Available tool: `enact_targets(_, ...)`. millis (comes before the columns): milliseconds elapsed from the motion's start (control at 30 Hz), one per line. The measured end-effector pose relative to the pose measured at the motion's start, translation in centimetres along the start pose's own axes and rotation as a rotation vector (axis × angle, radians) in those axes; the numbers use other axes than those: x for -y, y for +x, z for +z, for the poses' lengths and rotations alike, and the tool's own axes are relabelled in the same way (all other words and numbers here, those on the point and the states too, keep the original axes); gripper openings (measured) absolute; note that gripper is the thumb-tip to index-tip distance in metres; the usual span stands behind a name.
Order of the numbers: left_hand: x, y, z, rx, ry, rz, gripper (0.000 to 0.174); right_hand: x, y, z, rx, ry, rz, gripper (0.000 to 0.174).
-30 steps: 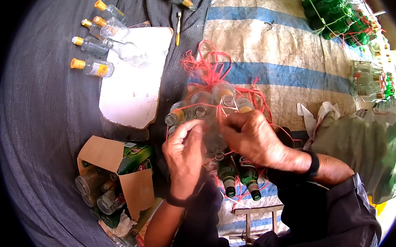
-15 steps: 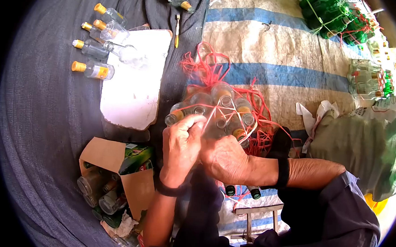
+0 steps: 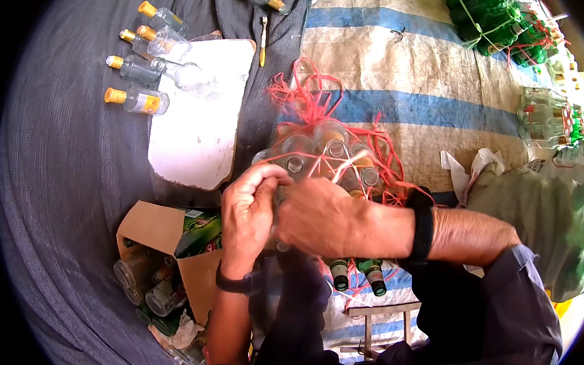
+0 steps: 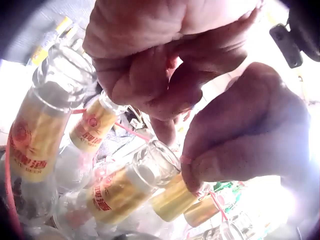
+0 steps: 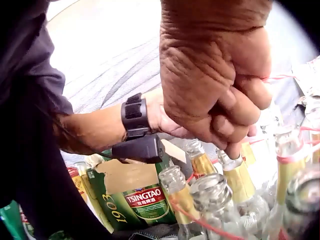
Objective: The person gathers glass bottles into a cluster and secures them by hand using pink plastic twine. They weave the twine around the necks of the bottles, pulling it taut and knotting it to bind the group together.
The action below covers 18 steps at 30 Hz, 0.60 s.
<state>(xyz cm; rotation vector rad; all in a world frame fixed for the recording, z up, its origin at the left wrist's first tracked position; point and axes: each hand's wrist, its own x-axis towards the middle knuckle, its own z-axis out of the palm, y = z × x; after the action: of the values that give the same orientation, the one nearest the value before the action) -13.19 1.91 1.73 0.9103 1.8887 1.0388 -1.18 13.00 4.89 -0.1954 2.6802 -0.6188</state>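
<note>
A cluster of clear glass bottles (image 3: 295, 164) with yellow labels stands upright in front of me, red plastic string (image 3: 320, 156) running across the necks. Over the near side of the bottles, my left hand (image 3: 248, 203) pinches the string between thumb and curled fingers. My right hand (image 3: 320, 214) is right beside it, fingers curled down, gripping string too. The left wrist view has the right hand (image 4: 245, 130) pinching a bit of pink string close to a bottle mouth (image 4: 162, 157). In the right wrist view, string (image 5: 280, 77) comes out of the right fist.
Left lie several capped bottles (image 3: 139, 69) and a white board (image 3: 195, 131). Nearer stands an open carton (image 3: 198, 280) of bottles. Tangled red string (image 3: 303, 94) lies beyond the cluster, two green bottles (image 3: 371, 272) near my knees. Bundled green bottles (image 3: 488, 24) stand far right.
My right hand swung from the right side of the bottles down toward me, then up and left, close against the left hand. The left hand shifted slightly left. The bottles stayed put.
</note>
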Motion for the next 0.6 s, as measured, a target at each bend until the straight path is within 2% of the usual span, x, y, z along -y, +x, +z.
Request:
enact_targets(33,0.0,-0.1,0.1,-0.080,-0.058,0.008,0.013,-0.5,0.6,-0.3,0.009,0.009,-0.018,0.014)
enact_targets(133,-0.1,-2.5,0.5,-0.419,-0.216,-0.079,0.017,-1.9,2.2,-0.9,0.006,0.026,-0.051,0.013)
enact_targets(167,0.8,-3.1,0.8,-0.480,-0.269,0.003,0.017,-2.5,2.7,-0.4,-0.092,0.072,-0.114,0.012)
enact_targets(200,1.0,-3.7,0.9,-0.475,-0.270,-0.006,0.017,-3.0,3.3,-0.1,-0.190,0.120,-0.176,0.012)
enact_targets(300,1.1,-4.7,2.0,-0.625,-0.016,0.116,0.019,-3.6,4.0,-2.2,-0.091,0.190,-0.164,0.017)
enact_targets(333,1.5,-4.8,2.0,-0.621,-0.017,0.109,0.019,-3.9,4.1,-2.4,-0.065,0.216,-0.172,0.019)
enact_targets(400,2.3,-4.8,1.7,-0.640,0.330,0.454,0.021,-5.2,5.0,-2.2,-0.108,0.275,-0.196,0.022)
enact_targets(433,1.3,-5.2,2.0,-0.560,0.294,0.423,0.022,-5.5,6.1,-2.3,-0.004,0.291,-0.143,0.025)
enact_targets(467,1.3,-5.2,2.2,-0.558,0.294,0.420,0.022,-5.8,6.9,-2.4,0.098,0.305,-0.090,0.027)
enact_targets(533,1.6,-5.0,2.4,-0.418,0.389,0.558,0.026,-6.6,7.3,-1.9,0.081,0.332,-0.051,0.028)
enact_targets(600,2.2,-4.6,2.2,-0.403,0.396,0.579,0.027,-7.0,7.7,-2.3,0.113,0.357,-0.105,0.025)
